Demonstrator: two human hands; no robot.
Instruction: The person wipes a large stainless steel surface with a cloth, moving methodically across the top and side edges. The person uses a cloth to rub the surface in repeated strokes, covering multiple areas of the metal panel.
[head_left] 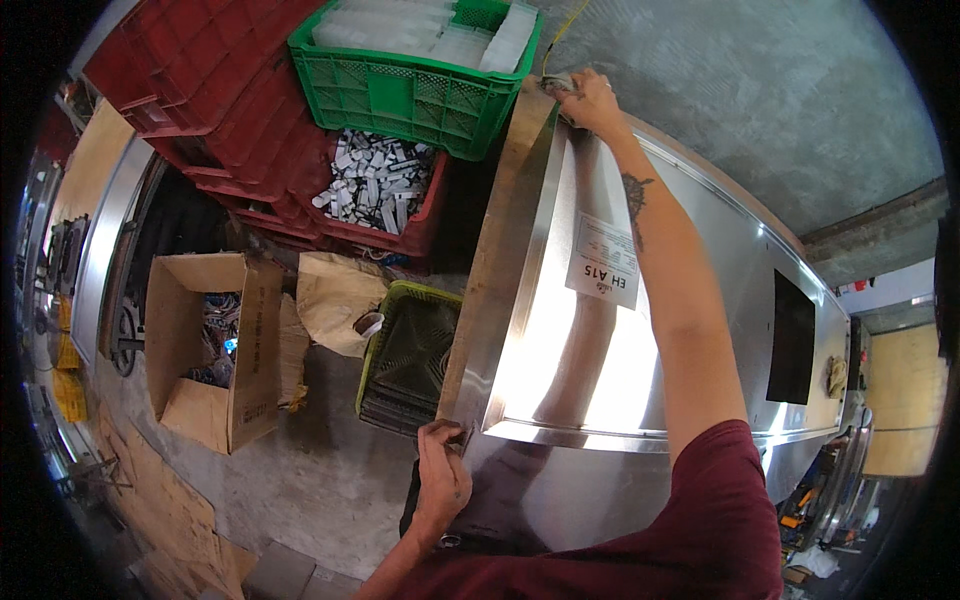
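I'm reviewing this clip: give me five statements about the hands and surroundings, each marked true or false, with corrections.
1. The right hand holds a crumpled grey rag. True.
2. The left hand is inside a brown cardboard box. False: it is at the near-left corner of the brown wooden board.
3. The green plastic crate holds whitish translucent pieces. True.
4. The white paper label lies on the floor. False: it is on the shiny metal panel.
5. A black rectangle shows on the panel's right part. True.
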